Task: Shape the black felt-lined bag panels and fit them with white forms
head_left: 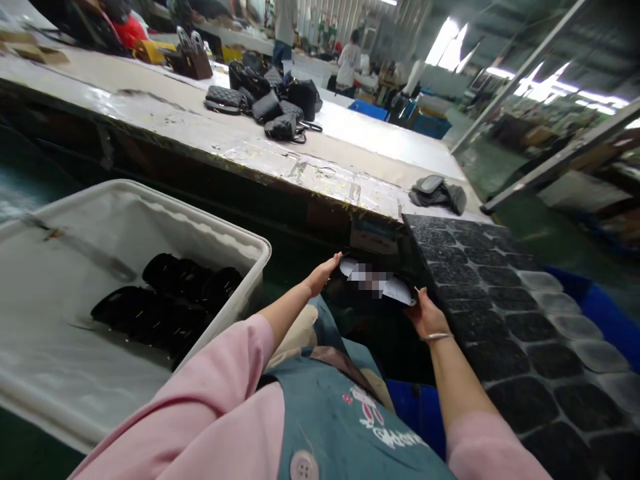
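Observation:
My left hand (324, 273) and my right hand (426, 312) are closed on the two ends of a curved black piece with a pale grey face (399, 291). It is stretched between them above my lap. The middle of its pale face is blurred out, so its details cannot be read. A bracelet circles my right wrist. On my left, a white plastic bin (220, 233) holds two rows of curved black glossy pieces (145, 317). To my right, black rounded panels (505, 333) lie in rows on a sloping surface, with paler grey panels (570, 327) along the far side.
A long worktable (350, 157) runs across in front of me. Several black quilted bags (280, 100) are heaped on it, with a grey stack (437, 193) near its right end. A metal post (520, 80) rises beyond. Other people (349, 63) are in the background.

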The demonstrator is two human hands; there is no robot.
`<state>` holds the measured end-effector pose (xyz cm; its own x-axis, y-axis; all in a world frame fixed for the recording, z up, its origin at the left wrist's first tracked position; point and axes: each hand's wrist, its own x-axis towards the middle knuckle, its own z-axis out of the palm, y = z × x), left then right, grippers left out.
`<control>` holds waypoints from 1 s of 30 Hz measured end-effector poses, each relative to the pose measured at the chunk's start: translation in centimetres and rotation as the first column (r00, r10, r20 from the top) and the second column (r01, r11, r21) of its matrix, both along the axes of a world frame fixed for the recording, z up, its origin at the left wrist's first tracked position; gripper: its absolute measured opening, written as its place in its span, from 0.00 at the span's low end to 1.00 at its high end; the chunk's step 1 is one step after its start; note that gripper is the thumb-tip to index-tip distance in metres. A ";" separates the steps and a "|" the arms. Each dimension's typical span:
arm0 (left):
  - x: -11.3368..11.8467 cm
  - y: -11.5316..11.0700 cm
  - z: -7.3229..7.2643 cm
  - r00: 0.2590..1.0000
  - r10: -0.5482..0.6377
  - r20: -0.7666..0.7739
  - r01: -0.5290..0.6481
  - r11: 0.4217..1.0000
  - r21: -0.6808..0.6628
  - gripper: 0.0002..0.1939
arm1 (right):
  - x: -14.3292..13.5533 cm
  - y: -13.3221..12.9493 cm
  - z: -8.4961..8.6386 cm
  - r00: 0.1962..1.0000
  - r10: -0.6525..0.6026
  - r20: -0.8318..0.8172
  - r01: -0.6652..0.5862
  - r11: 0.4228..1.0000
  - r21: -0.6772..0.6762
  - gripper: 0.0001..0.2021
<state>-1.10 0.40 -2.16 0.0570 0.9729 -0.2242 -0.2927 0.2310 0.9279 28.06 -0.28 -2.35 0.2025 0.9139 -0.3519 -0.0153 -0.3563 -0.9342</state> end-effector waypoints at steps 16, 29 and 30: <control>0.6 1.4 1.9 0.932 -0.054 -0.359 0.074 0.996 0.041 0.31 | -0.1 0.7 1.3 0.915 0.190 0.356 -0.181 0.982 -0.057 0.16; 1.3 5.1 3.6 0.453 0.020 -0.891 0.057 0.997 0.051 0.13 | -1.2 3.9 3.7 0.587 0.222 0.779 -0.313 0.949 -0.035 0.12; 1.5 5.1 3.8 0.417 0.021 -0.909 0.057 0.997 0.049 0.12 | -1.4 3.9 3.7 0.567 0.217 0.795 -0.305 0.952 -0.043 0.12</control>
